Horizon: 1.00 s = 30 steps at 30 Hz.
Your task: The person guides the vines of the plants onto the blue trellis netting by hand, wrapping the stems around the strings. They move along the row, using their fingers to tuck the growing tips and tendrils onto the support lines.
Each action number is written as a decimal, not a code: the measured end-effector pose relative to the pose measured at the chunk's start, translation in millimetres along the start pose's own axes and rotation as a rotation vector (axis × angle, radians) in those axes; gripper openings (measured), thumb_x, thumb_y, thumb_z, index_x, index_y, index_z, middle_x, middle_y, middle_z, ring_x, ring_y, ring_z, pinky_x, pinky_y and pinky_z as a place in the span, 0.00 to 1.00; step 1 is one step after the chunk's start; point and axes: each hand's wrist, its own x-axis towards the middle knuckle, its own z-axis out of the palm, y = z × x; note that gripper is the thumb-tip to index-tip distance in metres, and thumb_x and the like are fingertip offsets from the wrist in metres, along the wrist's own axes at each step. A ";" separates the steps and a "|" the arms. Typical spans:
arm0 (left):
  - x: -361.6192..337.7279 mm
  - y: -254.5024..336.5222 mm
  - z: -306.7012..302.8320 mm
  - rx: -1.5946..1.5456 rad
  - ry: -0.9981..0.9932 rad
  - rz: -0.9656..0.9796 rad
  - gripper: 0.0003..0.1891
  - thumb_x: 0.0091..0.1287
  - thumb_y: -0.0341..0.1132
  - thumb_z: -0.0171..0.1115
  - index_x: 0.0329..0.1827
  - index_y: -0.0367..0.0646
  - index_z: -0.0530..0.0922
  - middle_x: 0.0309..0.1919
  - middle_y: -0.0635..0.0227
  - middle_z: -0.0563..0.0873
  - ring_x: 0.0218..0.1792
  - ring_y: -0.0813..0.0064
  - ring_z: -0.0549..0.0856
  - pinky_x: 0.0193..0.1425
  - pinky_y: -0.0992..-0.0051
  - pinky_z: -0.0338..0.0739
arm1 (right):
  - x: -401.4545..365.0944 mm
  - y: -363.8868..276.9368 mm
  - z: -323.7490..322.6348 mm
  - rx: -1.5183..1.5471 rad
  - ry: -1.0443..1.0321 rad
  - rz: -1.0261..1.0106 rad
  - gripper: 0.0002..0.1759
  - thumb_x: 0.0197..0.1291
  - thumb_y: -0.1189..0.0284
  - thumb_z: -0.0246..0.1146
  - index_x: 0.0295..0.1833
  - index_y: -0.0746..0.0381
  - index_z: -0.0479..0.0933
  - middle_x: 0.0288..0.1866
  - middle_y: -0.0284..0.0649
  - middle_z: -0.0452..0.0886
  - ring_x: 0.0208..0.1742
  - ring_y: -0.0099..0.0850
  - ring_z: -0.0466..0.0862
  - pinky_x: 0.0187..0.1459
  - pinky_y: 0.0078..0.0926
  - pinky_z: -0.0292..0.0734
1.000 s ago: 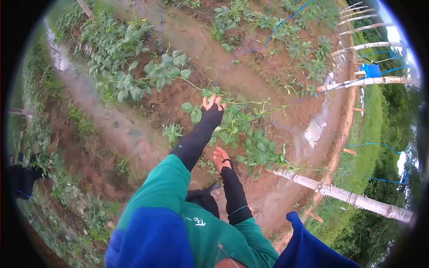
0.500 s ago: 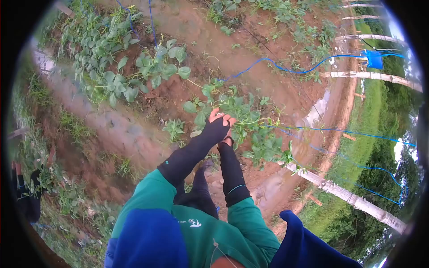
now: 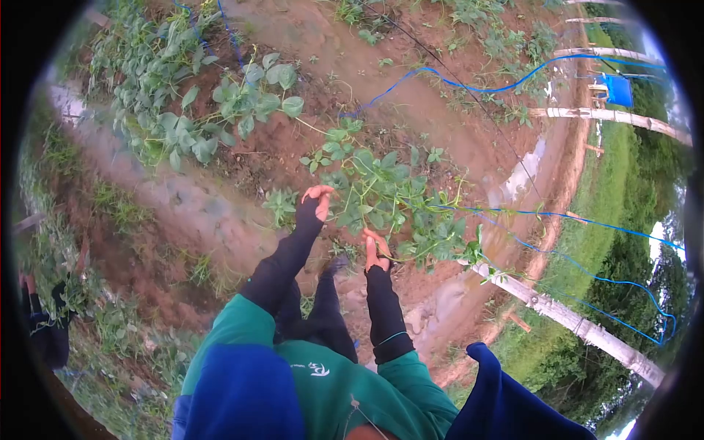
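Note:
A leafy green vine [image 3: 381,183] spreads along a blue string in front of me. At its left edge, my left hand [image 3: 317,202] is raised beside the leaves, fingers bent and thumb apart, with nothing visible in it. My right hand [image 3: 376,249] is lower, at the vine's near edge, its fingers closed around a thin stem; leaves partly hide the grip. Both forearms wear black sleeves that cover part of the hands.
A blue string [image 3: 572,220] runs right from the vine, past a pale wooden post [image 3: 565,315]. A denser plant clump [image 3: 176,95] grows at the upper left. Muddy water [image 3: 191,198] lies between rows. Another person's dark clothing [image 3: 50,330] shows at far left.
My hands were together over the vine and have separated. The left moved left and the right moved down toward me. The foliage between them is now exposed.

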 end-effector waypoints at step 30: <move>-17.1 -10.7 130.2 -0.654 0.345 -0.503 0.14 0.56 0.31 0.51 0.45 0.37 0.68 0.35 0.68 0.74 0.38 0.78 0.72 0.45 0.77 0.65 | -54.7 22.6 -46.7 -0.282 0.104 -0.083 0.15 0.58 0.66 0.46 0.39 0.65 0.74 0.40 0.46 0.73 0.43 0.36 0.72 0.45 0.29 0.66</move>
